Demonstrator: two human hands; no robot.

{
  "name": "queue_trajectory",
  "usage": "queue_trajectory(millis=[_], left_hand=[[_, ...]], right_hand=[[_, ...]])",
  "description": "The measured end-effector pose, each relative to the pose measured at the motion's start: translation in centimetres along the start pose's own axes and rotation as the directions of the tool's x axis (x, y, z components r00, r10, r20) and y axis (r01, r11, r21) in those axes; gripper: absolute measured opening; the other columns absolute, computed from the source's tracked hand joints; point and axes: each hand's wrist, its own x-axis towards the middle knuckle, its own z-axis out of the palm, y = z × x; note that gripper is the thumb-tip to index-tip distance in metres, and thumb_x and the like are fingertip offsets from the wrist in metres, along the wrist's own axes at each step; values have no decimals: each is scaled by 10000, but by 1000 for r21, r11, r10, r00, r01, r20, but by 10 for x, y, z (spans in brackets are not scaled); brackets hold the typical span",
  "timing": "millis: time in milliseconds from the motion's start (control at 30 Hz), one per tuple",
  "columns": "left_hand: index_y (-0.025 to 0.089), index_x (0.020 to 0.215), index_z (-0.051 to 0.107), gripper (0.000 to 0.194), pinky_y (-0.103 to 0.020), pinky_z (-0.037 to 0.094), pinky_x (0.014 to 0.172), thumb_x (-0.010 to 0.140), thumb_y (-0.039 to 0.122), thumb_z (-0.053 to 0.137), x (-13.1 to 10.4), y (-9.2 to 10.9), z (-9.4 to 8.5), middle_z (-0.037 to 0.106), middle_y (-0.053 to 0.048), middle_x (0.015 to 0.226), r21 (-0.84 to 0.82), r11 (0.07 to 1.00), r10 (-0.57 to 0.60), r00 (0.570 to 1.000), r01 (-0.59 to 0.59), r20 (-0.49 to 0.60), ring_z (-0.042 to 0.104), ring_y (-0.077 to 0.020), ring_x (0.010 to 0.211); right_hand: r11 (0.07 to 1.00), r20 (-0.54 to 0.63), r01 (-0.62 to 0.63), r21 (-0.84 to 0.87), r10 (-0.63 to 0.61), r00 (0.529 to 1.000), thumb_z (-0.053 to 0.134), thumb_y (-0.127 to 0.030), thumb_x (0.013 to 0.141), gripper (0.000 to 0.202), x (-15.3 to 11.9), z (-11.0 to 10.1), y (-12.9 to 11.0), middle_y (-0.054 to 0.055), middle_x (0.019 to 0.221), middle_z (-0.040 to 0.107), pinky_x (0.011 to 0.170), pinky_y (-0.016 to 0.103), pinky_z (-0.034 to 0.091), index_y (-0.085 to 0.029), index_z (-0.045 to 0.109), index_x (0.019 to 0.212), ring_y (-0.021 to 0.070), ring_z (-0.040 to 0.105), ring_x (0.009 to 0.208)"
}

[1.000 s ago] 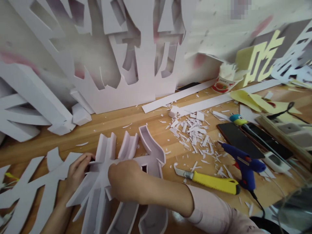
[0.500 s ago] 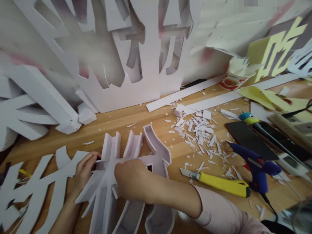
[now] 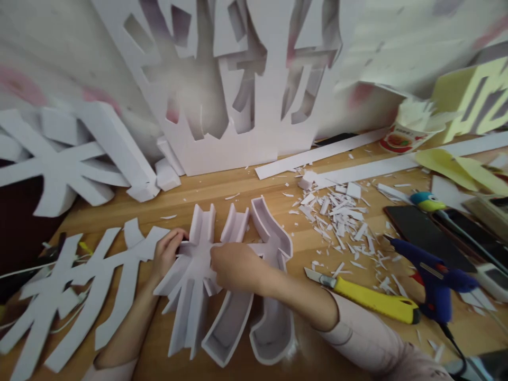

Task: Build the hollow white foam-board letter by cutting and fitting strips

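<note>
On the wooden table in front of me lies a white foam-board character (image 3: 273,315), open on top with raised side walls. My left hand (image 3: 170,255) is at its left side, thumb and fingers closed on the end of a stroke's wall. My right hand (image 3: 238,267) is closed over the middle of the character, fingertips pressed down inside it. The hand itself hides what those fingertips grip. A flat white cut-out character (image 3: 101,272) lies left of my left forearm.
A yellow utility knife (image 3: 373,301) with its blade out and a blue glue gun (image 3: 431,275) lie at right. Foam scraps (image 3: 341,217) are heaped behind them. A cut-out board (image 3: 234,151) leans on the wall, near a paper cup (image 3: 405,135) and phone (image 3: 432,235).
The view has swung left, so everything appears farther right and more of the left side shows. Both hands keep their places on the foam-board character, with little change in their grip.
</note>
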Motion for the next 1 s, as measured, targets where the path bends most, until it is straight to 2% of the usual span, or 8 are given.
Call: queue_trajectory(millis=[233, 300, 400, 500, 600, 733, 867, 1000], left_hand=[[219, 667, 558, 310, -291, 451, 665, 739, 508, 471, 0, -1, 0, 601, -23, 720, -12, 998, 57, 998, -57, 11, 560, -209, 735], [220, 662, 561, 310, -293, 447, 668, 746, 504, 467, 0, -2, 0, 594, -15, 695, -25, 997, 75, 997, -75, 21, 553, -208, 720], [222, 657, 572, 317, -296, 441, 669, 759, 503, 467, 0, -5, -1, 592, -8, 671, -49, 994, 99, 994, -97, 38, 550, -213, 714], [224, 659, 579, 319, -300, 446, 689, 760, 506, 470, 1, -8, -2, 620, -13, 697, -75, 990, 121, 991, -117, 50, 559, -222, 735], [223, 659, 587, 328, -301, 448, 682, 753, 513, 467, 2, -9, -3, 627, -16, 699, -92, 987, 137, 988, -130, 67, 567, -226, 730], [225, 661, 600, 335, -309, 454, 686, 721, 524, 462, 2, -8, -5, 646, -24, 702, -92, 986, 147, 986, -140, 77, 572, -234, 729], [230, 663, 592, 324, -309, 459, 683, 719, 518, 453, 2, -8, -5, 657, -30, 712, -79, 987, 148, 986, -142, 73, 582, -244, 753], [235, 668, 586, 310, -312, 472, 716, 724, 506, 447, 1, -9, -4, 662, -32, 730, -65, 986, 160, 985, -156, 71, 594, -246, 780]], right_hand=[[999, -7, 29, -29, -29, 1000, 519, -252, 955, 256, 1, -5, 5, 158, 918, 758, 648, 279, 455, -94, 719, 939, 255, 718, 867], [998, -45, 50, -46, -52, 998, 524, -259, 961, 234, -10, -14, 8, 100, 892, 760, 659, 253, 434, -136, 716, 907, 205, 702, 842], [995, -170, 24, -102, -41, 985, 420, -230, 1010, 269, -36, -33, 15, 56, 993, 746, 718, 231, 423, -178, 681, 1050, 153, 671, 886], [976, -222, -66, -208, 18, 975, 491, -227, 966, 229, -60, -43, 23, 67, 991, 740, 726, 262, 424, -190, 693, 1067, 182, 663, 874], [930, -190, -131, -343, 67, 979, 603, -178, 862, 168, -70, -38, 25, 95, 927, 740, 743, 299, 435, -177, 739, 959, 235, 658, 900], [854, -160, -186, -486, 122, 979, 556, -110, 838, 211, -69, -28, 18, 161, 913, 735, 819, 358, 446, -115, 757, 903, 304, 624, 1031], [812, -137, -225, -539, 179, 974, 572, -67, 783, 271, -62, -25, 17, 151, 960, 746, 822, 358, 451, -127, 759, 969, 302, 629, 1048], [789, -125, -255, -559, 224, 967, 564, -75, 816, 235, -53, -10, 23, 183, 942, 745, 885, 404, 427, -119, 764, 932, 308, 654, 1019]])
